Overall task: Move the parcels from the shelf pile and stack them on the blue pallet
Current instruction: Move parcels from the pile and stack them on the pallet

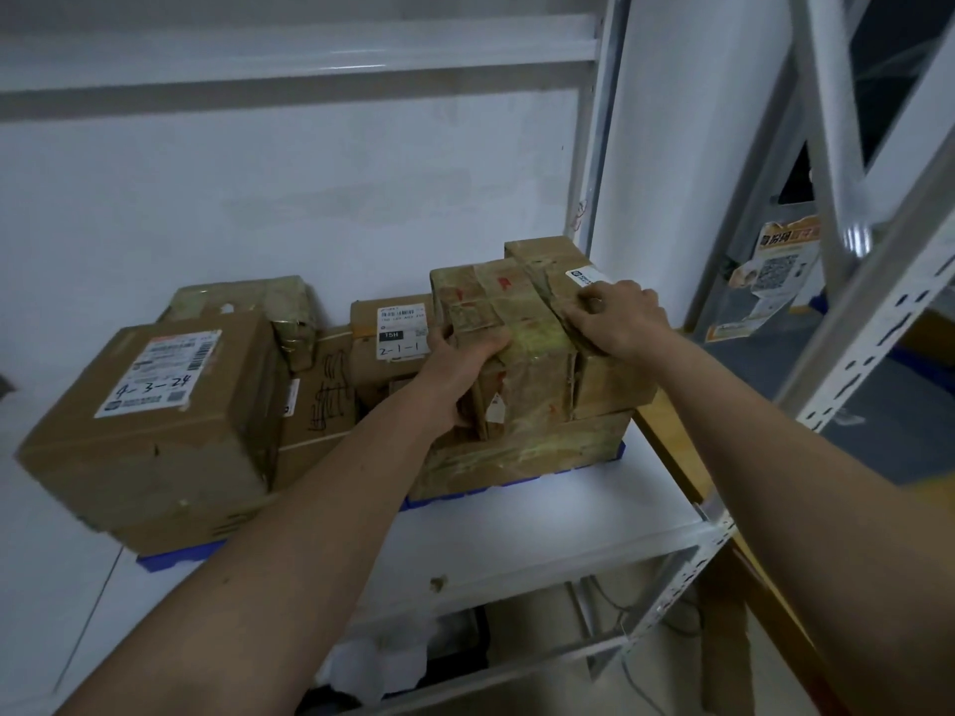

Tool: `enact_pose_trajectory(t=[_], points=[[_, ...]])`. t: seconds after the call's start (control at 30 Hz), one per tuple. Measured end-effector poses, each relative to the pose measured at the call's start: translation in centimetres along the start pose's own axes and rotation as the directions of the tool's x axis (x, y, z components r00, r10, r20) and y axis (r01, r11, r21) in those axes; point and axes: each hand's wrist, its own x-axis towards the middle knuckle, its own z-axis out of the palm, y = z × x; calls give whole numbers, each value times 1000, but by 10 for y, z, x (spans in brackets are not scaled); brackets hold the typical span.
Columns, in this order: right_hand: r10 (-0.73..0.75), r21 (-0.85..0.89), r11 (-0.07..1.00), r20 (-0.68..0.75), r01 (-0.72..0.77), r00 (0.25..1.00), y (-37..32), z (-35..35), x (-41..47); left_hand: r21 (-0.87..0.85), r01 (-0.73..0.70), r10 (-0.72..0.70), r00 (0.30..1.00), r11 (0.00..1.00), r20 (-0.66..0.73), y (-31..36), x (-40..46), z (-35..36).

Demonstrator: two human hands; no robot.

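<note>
Several brown cardboard parcels sit on a blue pallet (170, 555) that lies on a white shelf (517, 529). A taped parcel (517, 348) stands on a flat taped parcel (527, 454) at the right of the stack. My left hand (455, 364) grips its left front corner, thumb on top. My right hand (615, 323) curls its fingers into the gap between that parcel and the labelled parcel (558, 261) beside it on the right.
A large box marked 4-3-24 (155, 416) fills the pallet's left end, with a box marked 2-1-1 (393, 338) and others behind. A white wall backs the shelf. Metal uprights (599, 147) and a ladder-like frame (878, 312) stand at the right.
</note>
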Motion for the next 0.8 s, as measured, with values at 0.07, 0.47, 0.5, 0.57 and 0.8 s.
enact_pose_trajectory(t=[0.07, 0.47, 0.5, 0.57, 0.8], points=[[-8, -1, 1000, 0, 8, 1000, 1, 0, -1, -10, 6, -6, 1000, 1000, 17, 1, -1, 1], [-91, -76, 993, 28, 93, 995, 0, -2, -2, 117, -56, 58, 998, 992, -7, 4, -1, -5], [-111, -74, 991, 24, 112, 994, -3, -3, -2, 167, -68, 73, 997, 984, -24, 6, -1, -7], [-157, -37, 987, -8, 156, 988, -11, -5, -4, 265, -103, 131, 987, 959, -92, 14, -1, -14], [-420, -31, 907, -149, 420, 895, -72, -8, -23, 889, -194, 608, 786, 414, -112, 43, -22, -66]])
